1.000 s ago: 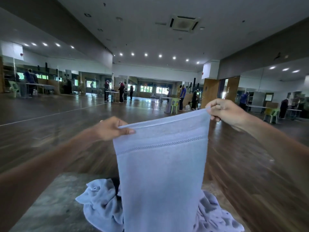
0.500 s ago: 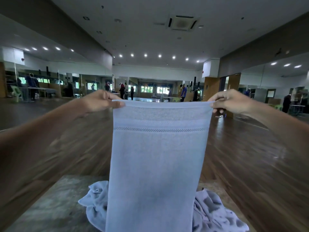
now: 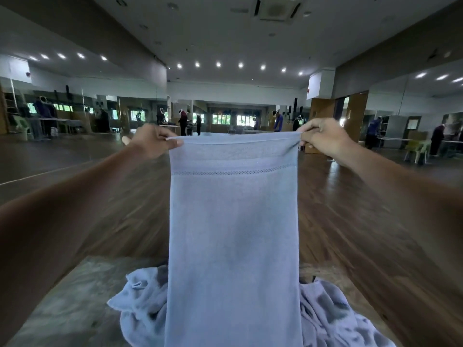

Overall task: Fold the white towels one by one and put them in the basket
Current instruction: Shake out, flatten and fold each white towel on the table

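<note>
A white towel [image 3: 233, 234] hangs flat and stretched in front of me, its top edge level at arm's length. My left hand [image 3: 152, 141] pinches the top left corner. My right hand [image 3: 323, 137] pinches the top right corner. The towel's lower part runs down past the bottom of the view. Behind it, a crumpled heap of white towels [image 3: 140, 304] lies on the grey table [image 3: 65, 304]. No basket is in view.
The table's far edge lies just behind the heap; beyond it is a wide wooden floor [image 3: 350, 221]. Far back, several people stand at tables [image 3: 183, 121], with green chairs [image 3: 416, 149] at the right.
Both hands have risen, and the left hand came up level with the right. The towel's top edge went from slanted to straight and taut.
</note>
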`<state>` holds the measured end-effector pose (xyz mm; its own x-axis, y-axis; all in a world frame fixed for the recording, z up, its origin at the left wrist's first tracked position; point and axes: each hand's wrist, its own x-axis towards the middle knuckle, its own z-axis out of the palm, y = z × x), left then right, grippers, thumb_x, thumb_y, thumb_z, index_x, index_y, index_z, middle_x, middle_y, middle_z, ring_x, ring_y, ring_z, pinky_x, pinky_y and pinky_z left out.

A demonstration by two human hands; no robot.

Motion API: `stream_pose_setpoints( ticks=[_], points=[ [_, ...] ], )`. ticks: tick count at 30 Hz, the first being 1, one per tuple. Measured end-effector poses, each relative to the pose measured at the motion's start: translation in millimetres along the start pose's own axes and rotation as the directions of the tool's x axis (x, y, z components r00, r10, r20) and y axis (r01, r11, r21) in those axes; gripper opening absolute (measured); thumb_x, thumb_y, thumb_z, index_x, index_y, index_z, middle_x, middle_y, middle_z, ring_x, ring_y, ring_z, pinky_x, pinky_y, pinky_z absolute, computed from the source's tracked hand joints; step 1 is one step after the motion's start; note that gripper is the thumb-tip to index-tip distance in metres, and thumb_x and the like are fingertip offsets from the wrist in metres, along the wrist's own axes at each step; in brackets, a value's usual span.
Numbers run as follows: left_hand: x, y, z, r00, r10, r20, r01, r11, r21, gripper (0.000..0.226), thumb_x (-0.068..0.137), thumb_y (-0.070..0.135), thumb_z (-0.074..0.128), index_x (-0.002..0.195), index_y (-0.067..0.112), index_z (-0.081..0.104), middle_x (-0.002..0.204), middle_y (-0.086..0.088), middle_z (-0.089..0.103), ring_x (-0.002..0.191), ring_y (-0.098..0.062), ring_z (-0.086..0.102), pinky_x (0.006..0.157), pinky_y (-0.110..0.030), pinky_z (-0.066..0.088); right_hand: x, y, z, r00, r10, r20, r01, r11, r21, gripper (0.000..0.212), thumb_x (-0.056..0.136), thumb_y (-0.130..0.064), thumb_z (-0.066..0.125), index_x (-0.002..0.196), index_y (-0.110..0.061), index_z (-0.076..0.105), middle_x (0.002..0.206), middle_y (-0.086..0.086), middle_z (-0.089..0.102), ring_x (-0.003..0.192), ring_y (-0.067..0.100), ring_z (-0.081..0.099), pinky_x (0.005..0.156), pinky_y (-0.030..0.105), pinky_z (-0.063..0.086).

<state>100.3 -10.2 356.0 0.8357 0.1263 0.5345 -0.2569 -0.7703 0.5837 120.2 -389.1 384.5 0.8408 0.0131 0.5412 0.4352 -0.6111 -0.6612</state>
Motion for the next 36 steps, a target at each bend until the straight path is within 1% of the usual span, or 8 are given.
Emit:
stream_pose_setpoints(
  ticks=[3, 12, 17, 19, 21, 24, 28, 36],
  points=[
    [-15, -37, 29, 1.000, -0.019, 0.020, 0.017, 0.997, 0.069, 0.015, 0.074, 0.059, 0.067, 0.070, 0.045, 0.067, 0.091, 0.011, 0.070, 0.094, -0.018, 0.062, 0.099, -0.050, 0.040, -13, 30, 25, 0.998, 0.034, 0.057, -0.031, 0.999, -0.044, 0.012, 0.086, -0.009, 0.062, 0.085, -0.020, 0.067, 0.084, 0.007, 0.071, 0.086, 0.018, 0.064, 0.079, 0.034, 0.054],
    [-170, -148, 130, 0.951, -0.117, 0.285, 0.096, 0.992, 0.086, 0.017, 0.074, 0.053, 0.064, 0.079, 0.039, 0.072, 0.070, 0.012, 0.070, 0.071, -0.009, 0.062, 0.075, -0.034, 0.049, -170, 159, 108, 0.895, 0.207, 0.396, -0.169, 0.977, -0.129, 0.019, 0.078, 0.004, 0.061, 0.073, -0.013, 0.066, 0.067, 0.008, 0.067, 0.060, 0.015, 0.056, 0.060, 0.030, 0.043],
    [-277, -180, 173, 0.936, -0.077, 0.343, 0.080, 0.997, 0.005, 0.025, 0.068, 0.048, 0.061, 0.077, 0.030, 0.076, 0.074, 0.045, 0.059, 0.078, 0.016, 0.058, 0.074, -0.023, 0.048, -264, 218, 142, 0.861, 0.231, 0.452, -0.129, 0.961, -0.246, 0.027, 0.073, -0.005, 0.065, 0.068, -0.030, 0.060, 0.072, -0.005, 0.069, 0.068, 0.009, 0.062, 0.069, 0.024, 0.050],
    [-308, -180, 186, 0.945, -0.014, 0.328, 0.017, 1.000, -0.007, 0.023, 0.066, 0.040, 0.063, 0.078, 0.026, 0.077, 0.077, 0.038, 0.064, 0.077, 0.016, 0.058, 0.071, -0.010, 0.044, -294, 235, 152, 0.852, 0.228, 0.471, -0.116, 0.960, -0.254, 0.032, 0.073, 0.003, 0.065, 0.069, -0.028, 0.059, 0.072, -0.001, 0.067, 0.066, 0.010, 0.060, 0.063, 0.019, 0.045],
    [-331, -184, 195, 0.947, 0.090, 0.308, -0.105, 0.994, 0.030, 0.019, 0.063, 0.028, 0.064, 0.076, 0.024, 0.077, 0.071, 0.016, 0.070, 0.071, 0.004, 0.060, 0.070, -0.002, 0.037, -317, 248, 159, 0.860, 0.157, 0.486, -0.031, 0.966, -0.257, 0.032, 0.071, 0.000, 0.064, 0.070, -0.031, 0.057, 0.075, -0.005, 0.064, 0.072, 0.015, 0.061, 0.066, 0.028, 0.047],
    [-350, -192, 202, 0.934, 0.146, 0.325, -0.218, 0.955, 0.199, 0.017, 0.067, 0.040, 0.058, 0.076, 0.036, 0.073, 0.076, 0.022, 0.068, 0.083, 0.001, 0.055, 0.074, -0.025, 0.022, -334, 259, 165, 0.856, 0.027, 0.516, 0.211, 0.894, -0.396, 0.013, 0.070, -0.019, 0.062, 0.076, -0.030, 0.064, 0.080, -0.022, 0.057, 0.087, 0.005, 0.053, 0.076, 0.034, 0.037],
    [-350, -197, 205, 0.922, 0.221, 0.317, -0.324, 0.889, 0.324, 0.022, 0.073, 0.044, 0.049, 0.076, 0.037, 0.071, 0.081, 0.026, 0.067, 0.093, -0.001, 0.047, 0.071, -0.028, 0.010, -333, 263, 169, 0.863, -0.125, 0.489, 0.400, 0.760, -0.512, 0.010, 0.068, -0.035, 0.053, 0.068, -0.033, 0.063, 0.073, -0.019, 0.063, 0.082, 0.005, 0.043, 0.065, 0.032, 0.017],
    [-323, -204, 224, 0.953, 0.178, 0.245, -0.280, 0.826, 0.488, 0.030, 0.081, 0.043, 0.043, 0.076, 0.035, 0.071, 0.083, 0.018, 0.068, 0.099, -0.012, 0.045, 0.080, -0.040, 0.025, -308, 266, 181, 0.902, -0.015, 0.432, 0.298, 0.747, -0.595, 0.016, 0.067, -0.023, 0.079, 0.072, -0.032, 0.067, 0.081, -0.013, 0.068, 0.091, 0.017, 0.055, 0.070, 0.034, 0.019]
  ],
)
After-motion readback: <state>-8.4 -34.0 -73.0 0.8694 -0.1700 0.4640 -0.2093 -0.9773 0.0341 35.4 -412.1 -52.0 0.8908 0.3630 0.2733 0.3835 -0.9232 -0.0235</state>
